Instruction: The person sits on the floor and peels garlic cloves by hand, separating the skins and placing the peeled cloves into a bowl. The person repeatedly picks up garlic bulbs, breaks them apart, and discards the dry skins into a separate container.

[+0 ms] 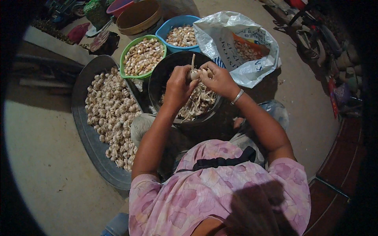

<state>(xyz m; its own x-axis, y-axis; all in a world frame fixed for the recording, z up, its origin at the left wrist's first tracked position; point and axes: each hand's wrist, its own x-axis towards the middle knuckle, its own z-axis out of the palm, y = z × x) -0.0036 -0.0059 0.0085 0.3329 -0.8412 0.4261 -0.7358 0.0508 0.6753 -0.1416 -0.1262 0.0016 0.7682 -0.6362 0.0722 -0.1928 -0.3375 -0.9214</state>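
Both hands meet over a black tub (pixel 153 97) that holds dry garlic skins and stalks (pixel 196 103). My left hand (pixel 178 85) grips a garlic bulb (pixel 194 75) whose stalk points up. At the bulb's right side, my right hand (pixel 220 79) has pale garlic cloves (pixel 206 72) between its fingers. A heap of whole garlic bulbs (pixel 113 109) lies in a large grey tray (pixel 88 147) on the left. Separated cloves fill a green basin (pixel 121 63) and a blue basin (pixel 161 32) beyond the tub. More cloves lie inside a white woven sack (pixel 212 38) at the right.
A brown bucket (pixel 140 19) and a pink basin (pixel 118 7) stand behind the basins. A green net sack (pixel 96 13) is at the upper left. A wheeled thing (pixel 310 41) and assorted items lie along the right side, near red tiles (pixel 333 183). A low ledge (pixel 56 44) runs at the left.
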